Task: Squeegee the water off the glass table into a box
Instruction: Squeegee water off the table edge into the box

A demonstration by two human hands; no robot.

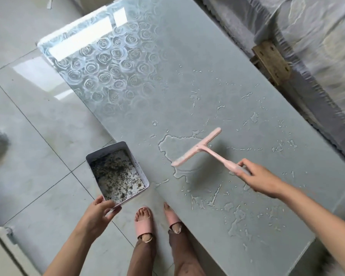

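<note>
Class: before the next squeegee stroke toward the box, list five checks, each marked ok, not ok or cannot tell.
1. Right hand grips squeegee handle: ok.
2. Left hand holds box: ok.
3. Box rim below glass table edge: cannot tell.
4. Blade flat on the glass: cannot tell.
5. Puddle mostly on the blade's box side: ok.

1. The right grip point(261, 176) is holding the pink squeegee point(199, 148) by its handle end, the blade hanging over a puddle point(179, 142) on the glass counter point(187, 56).
2. The left grip point(99, 214) is holding the white box point(106, 152) just beside the counter's near edge, with dark debris inside it.
</note>
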